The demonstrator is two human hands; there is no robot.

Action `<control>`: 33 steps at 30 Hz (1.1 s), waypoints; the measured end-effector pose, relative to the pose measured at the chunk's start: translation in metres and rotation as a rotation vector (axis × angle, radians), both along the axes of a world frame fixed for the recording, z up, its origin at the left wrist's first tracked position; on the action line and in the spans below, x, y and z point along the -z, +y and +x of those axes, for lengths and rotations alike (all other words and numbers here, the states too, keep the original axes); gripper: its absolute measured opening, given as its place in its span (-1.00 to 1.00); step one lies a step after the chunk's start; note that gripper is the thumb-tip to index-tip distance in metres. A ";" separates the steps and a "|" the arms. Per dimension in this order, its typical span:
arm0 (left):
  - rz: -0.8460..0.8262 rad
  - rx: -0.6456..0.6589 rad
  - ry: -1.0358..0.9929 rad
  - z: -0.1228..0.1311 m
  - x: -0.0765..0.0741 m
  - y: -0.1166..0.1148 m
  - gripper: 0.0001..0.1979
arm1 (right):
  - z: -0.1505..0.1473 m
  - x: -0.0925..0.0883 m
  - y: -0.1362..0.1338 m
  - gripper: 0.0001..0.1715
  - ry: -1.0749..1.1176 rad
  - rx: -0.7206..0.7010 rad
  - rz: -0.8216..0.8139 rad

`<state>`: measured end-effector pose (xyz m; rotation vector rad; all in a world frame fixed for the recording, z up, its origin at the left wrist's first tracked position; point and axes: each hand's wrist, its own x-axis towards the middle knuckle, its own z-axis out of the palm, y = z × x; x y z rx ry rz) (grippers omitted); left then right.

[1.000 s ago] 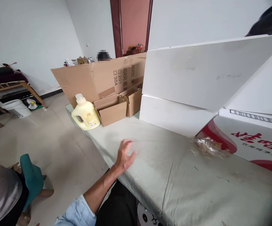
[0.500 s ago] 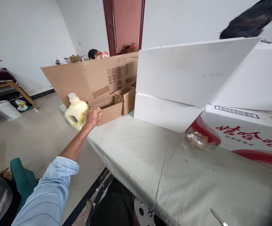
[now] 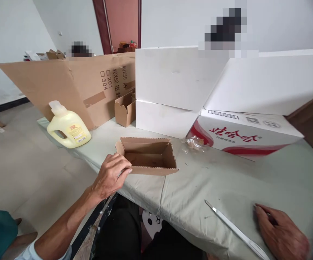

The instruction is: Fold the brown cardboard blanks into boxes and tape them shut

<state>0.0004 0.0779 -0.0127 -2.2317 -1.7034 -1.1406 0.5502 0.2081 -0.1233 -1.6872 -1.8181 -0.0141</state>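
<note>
My left hand grips the near left edge of an open cardboard box, fingers over the rim and thumb outside. The box stands upright on the cloth-covered table, and its visible floor is bare cardboard. At the lower right, my right hand rests on the cloth with fingers curled and thumb and forefinger tips close together; anything between them is hidden. Just left of it lies a slim metal scalpel-like knife, its blade pointing away from me.
A pale yellow jug stands at the table's left edge. Behind are a second small cardboard box, a large brown carton, white carton flaps and a red-and-white carton. Crumpled clear plastic lies before it.
My left hand has brought the small cardboard box from beside the jug toward me, to the near table edge. The view has turned right, and my right hand has come into sight.
</note>
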 end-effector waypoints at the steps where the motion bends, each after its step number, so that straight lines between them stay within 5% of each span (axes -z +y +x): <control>1: 0.011 0.033 -0.005 0.008 -0.001 -0.002 -0.89 | 0.002 0.004 0.000 -0.45 0.042 0.009 -0.032; 5: 0.053 0.102 -0.131 0.013 -0.009 -0.008 -0.87 | -0.002 0.006 -0.018 -0.45 0.144 -0.071 -0.132; 9: 0.097 -0.098 -0.269 -0.005 -0.009 -0.002 -0.82 | -0.022 -0.001 -0.044 -0.32 0.075 -0.214 -0.174; 13: -0.091 -0.194 -0.495 -0.024 0.003 0.016 -0.66 | -0.032 0.001 -0.058 -0.23 -0.061 -0.302 -0.145; 18: -0.309 -0.053 -0.702 -0.034 0.015 0.028 -0.45 | -0.031 0.009 -0.063 -0.27 -0.165 -0.358 -0.128; 27: -0.327 0.102 -0.741 -0.042 0.024 0.033 -0.29 | -0.034 0.015 -0.063 -0.29 -0.172 -0.345 -0.140; 33: -0.294 0.070 -0.537 -0.028 0.021 0.012 -0.36 | -0.037 0.014 -0.063 -0.37 -0.168 -0.302 -0.115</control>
